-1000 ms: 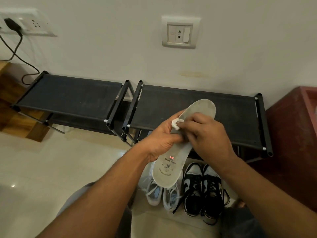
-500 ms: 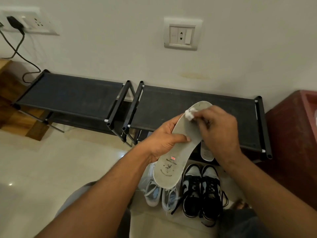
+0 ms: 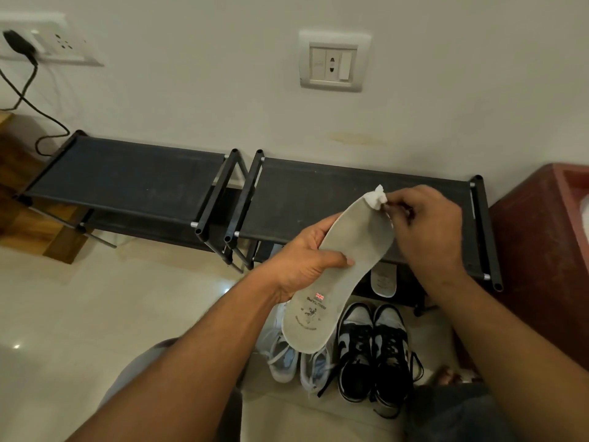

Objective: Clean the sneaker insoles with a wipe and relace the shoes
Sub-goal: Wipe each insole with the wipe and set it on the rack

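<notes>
**Insole (image 3: 357, 247) aloft, wipe right at the toe tip**

The grey insole hangs in mid-air above the shoes, toe end pointing away, printed heel low. The left hand (image 3: 302, 269) grasps it at the waist, thumb across the top face, fingers wrapped behind. The right hand (image 3: 427, 228) pinches a small bunched white wipe (image 3: 375, 198) against the very toe edge.

Here's the danger: the wipe sits at the brink, and a stroke running on would slide off the end and clean nothing. The insole looks thin and bendy and is held only at its middle. Hard pressure at the toe could fold it back or twist it free, down onto the light sneakers (image 3: 296, 362) or the black-and-white pair (image 3: 373, 352) on the floor. That wad is tiny too, and it could slip from the fingertips.

Hidden from us are the insole's underside and the right fingertips behind the wipe. The heel print is too small to read. A second insole (image 3: 384, 280) shows only partly on the lower shelf of the black rack (image 3: 318, 193). The held insole covers much of the light sneakers, and how any shoe is laced is hard to judge.
</notes>
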The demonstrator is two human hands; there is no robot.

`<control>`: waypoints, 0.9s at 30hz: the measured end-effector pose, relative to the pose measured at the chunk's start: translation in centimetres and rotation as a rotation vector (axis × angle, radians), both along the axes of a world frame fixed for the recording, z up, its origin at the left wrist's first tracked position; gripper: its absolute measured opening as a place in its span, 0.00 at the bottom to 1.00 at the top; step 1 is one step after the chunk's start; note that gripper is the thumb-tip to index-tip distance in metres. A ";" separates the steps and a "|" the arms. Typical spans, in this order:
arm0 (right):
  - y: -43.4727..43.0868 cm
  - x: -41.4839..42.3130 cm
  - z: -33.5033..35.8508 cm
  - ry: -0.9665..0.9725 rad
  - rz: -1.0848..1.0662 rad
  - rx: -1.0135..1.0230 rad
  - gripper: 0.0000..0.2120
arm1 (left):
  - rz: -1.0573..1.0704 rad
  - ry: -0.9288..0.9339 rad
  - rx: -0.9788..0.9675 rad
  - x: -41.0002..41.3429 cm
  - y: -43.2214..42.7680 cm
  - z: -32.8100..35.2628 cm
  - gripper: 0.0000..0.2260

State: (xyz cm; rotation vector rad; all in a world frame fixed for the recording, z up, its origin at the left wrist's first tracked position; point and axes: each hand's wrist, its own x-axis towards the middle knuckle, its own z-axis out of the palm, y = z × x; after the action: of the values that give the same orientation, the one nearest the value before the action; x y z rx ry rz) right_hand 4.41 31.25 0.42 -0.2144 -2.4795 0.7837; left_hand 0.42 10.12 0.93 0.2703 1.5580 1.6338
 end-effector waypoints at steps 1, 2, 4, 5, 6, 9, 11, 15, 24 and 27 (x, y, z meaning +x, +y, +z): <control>-0.2 0.0 -0.1 -0.003 -0.001 0.019 0.08 | 0.005 0.000 0.015 0.0 0.0 0.1 0.32; -0.8 0.3 -0.1 -0.004 0.036 0.050 0.08 | 0.019 -0.003 0.031 -0.1 -0.1 0.1 0.33; -1.4 0.6 -0.3 0.003 0.121 0.055 0.07 | 0.038 -0.018 0.044 -0.1 -0.2 0.1 0.32; -1.2 0.6 -0.3 0.015 0.128 0.031 0.07 | 0.034 -0.024 0.041 -0.1 -0.3 0.1 0.30; -0.9 0.6 -0.2 0.026 0.109 -0.004 0.07 | 0.033 -0.029 0.032 -0.1 -0.3 0.0 0.29; -0.7 0.4 0.4 0.043 0.124 -0.071 0.09 | 0.070 -0.056 0.013 -0.1 -0.3 -0.1 0.27; -1.8 0.7 0.4 0.023 0.203 -0.023 0.09 | 0.097 -0.077 0.018 -0.1 -0.1 -0.2 0.25; -1.9 0.6 0.0 -0.014 0.255 0.003 0.07 | 0.136 -0.116 0.065 0.0 0.1 -0.2 0.18; -0.9 0.5 0.1 -0.028 0.080 0.120 0.11 | 0.126 -0.019 0.005 -0.3 0.2 -1.0 0.16; -3.5 1.5 0.3 -0.049 0.200 0.175 0.14 | 0.117 0.004 0.040 -0.2 0.2 -1.2 0.22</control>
State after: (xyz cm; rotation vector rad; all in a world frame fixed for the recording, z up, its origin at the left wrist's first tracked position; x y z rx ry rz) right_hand 5.87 27.76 0.74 0.0801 -2.6274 0.6417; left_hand 0.23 10.32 -0.28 0.2069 1.5708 1.7566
